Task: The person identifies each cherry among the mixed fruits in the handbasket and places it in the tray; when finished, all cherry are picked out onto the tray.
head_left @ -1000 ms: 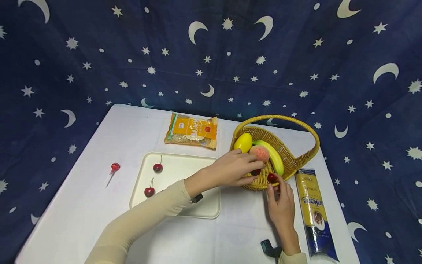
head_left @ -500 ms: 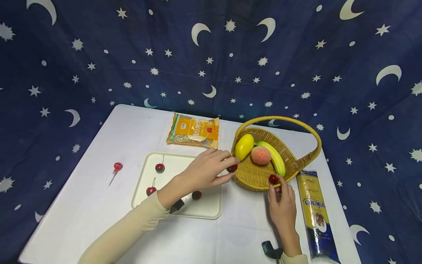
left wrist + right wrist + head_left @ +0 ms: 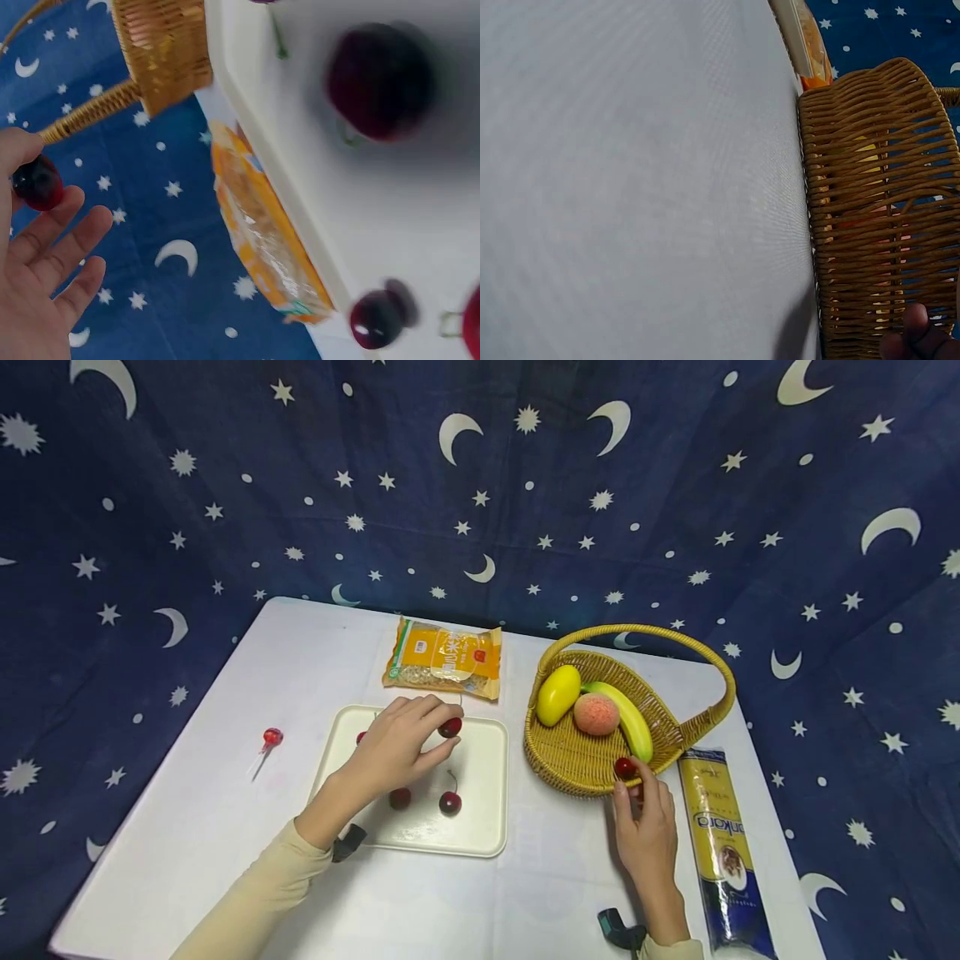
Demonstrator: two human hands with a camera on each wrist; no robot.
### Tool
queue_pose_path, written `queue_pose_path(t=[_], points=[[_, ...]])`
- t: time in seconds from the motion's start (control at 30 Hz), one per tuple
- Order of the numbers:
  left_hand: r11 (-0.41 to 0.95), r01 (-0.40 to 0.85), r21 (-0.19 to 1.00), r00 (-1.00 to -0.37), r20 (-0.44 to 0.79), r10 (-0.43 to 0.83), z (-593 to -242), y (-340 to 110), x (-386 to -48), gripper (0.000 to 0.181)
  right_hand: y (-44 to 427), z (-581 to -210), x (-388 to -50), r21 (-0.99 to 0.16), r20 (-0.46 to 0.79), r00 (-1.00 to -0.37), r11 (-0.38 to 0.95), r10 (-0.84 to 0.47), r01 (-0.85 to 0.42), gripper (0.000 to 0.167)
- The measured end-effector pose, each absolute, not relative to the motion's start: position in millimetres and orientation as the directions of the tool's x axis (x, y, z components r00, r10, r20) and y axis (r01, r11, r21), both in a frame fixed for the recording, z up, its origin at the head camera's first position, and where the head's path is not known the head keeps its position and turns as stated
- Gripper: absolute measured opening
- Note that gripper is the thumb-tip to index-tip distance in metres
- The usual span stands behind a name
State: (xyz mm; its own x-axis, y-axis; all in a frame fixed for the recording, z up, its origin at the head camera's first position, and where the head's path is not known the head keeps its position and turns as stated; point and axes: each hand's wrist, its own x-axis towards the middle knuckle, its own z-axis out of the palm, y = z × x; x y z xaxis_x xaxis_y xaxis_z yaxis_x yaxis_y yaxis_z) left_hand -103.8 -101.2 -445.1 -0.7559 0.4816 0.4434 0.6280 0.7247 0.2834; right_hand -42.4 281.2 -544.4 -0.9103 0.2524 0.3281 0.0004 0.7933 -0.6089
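Note:
In the head view my left hand (image 3: 401, 739) is over the cream tray (image 3: 480, 843), pinching a dark red cherry (image 3: 450, 727) between thumb and fingers. The left wrist view also shows this held cherry (image 3: 37, 182), its other fingers spread. Several cherries lie on the tray, such as one stemmed cherry (image 3: 450, 803); my hand and forearm hide part of the tray. My right hand (image 3: 647, 827) grips the near rim of the wicker basket (image 3: 566, 764), thumb outside. A cherry (image 3: 624, 767) sits inside against the index fingertip. A peach (image 3: 597, 715), yellow mango-like fruit (image 3: 558, 695) and banana (image 3: 628, 718) lie in the basket.
An orange grain packet (image 3: 444, 658) lies behind the tray. Right of the basket is a long blue and yellow pasta packet (image 3: 723, 852). A red lollipop (image 3: 272, 738) lies at the left. The basket's tall handle (image 3: 645, 628) arches over its back.
My left hand has moved left from inside the basket to over the tray, carrying a cherry. My right hand has stayed at the basket rim.

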Motion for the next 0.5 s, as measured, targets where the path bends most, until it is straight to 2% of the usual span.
queue_pose_path(t=[0.17,0.5], points=[[0.748,0.590,0.302,-0.787,0.424,0.449,-454,-114,-102,0.029,282,-544,-43,-0.608,0.333,-0.909,0.794,0.251,-0.004,0.047],[0.806,0.521,0.281,-0.847,0.287,0.447,-484,-133,-108,0.036,281,-543,-42,-0.604,0.337,-0.910,0.797,0.243,-0.011,0.047]])
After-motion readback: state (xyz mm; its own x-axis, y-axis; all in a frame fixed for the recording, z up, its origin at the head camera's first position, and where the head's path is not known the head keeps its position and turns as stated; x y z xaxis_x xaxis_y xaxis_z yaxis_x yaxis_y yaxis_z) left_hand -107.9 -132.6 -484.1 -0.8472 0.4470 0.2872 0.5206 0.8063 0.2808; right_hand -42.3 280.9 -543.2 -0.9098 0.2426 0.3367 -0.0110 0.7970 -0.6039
